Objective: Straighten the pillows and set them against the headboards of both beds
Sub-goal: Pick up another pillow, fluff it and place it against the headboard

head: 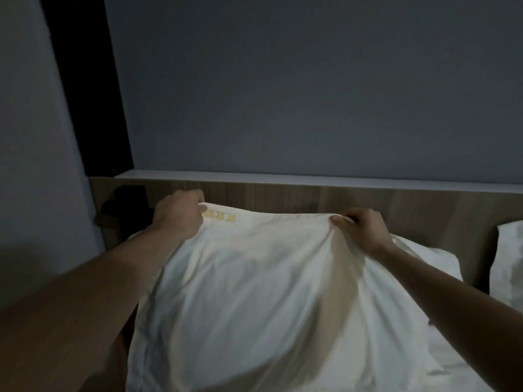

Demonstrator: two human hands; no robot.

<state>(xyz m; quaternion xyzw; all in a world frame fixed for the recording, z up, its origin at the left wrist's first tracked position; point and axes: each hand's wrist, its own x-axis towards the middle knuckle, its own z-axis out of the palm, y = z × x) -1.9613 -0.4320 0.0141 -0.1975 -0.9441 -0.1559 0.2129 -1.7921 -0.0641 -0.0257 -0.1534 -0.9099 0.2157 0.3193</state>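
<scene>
A large white pillow (254, 292) with yellow embroidered characters near its far left corner fills the middle of the view. Its far edge lies close to the wooden headboard (311, 199). My left hand (179, 215) grips the pillow's far left corner beside the yellow characters. My right hand (363, 232) pinches a fold of the pillowcase at the far edge, further right. Another white pillow (424, 258) lies partly under the first one, on the right.
A white ledge (283, 179) tops the headboard below a grey-blue wall. A dark object (124, 202) sits at the headboard's left end by a dark gap. Part of a third white pillow (509, 264) shows at the right edge.
</scene>
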